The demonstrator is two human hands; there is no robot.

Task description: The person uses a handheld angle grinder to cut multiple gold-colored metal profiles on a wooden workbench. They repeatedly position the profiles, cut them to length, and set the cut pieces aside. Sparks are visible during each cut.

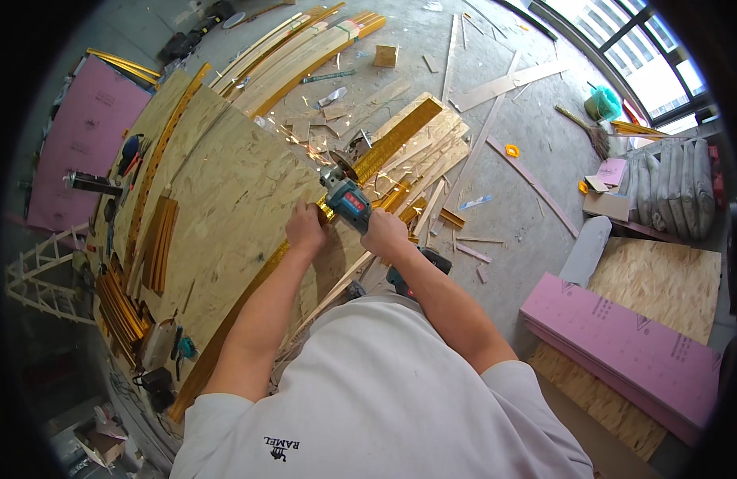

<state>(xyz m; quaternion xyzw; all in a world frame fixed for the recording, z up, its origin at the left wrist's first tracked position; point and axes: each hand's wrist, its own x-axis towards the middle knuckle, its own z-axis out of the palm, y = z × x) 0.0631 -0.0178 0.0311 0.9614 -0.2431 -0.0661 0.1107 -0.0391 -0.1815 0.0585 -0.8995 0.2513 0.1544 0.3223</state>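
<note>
A teal and black angle grinder point(348, 203) is gripped around its body by my right hand point(386, 235). Its disc point(342, 165) meets a long gold metal channel point(400, 136), and sparks point(305, 148) spray away to the far left. Just left of the grinder, my left hand point(306, 230) is closed on the gold channel, close to the disc. From there the channel runs back toward me along the edge of a large strand board point(217, 176). The exact contact point is partly hidden by the grinder head.
Wood strips and gold offcuts point(452, 217) lie piled right of the board. Long bundled strips point(305, 60) lie far left. Pink foam panels point(624, 343) are stacked at right, near grey sacks point(672, 188). A broom point(588, 132) rests by the window.
</note>
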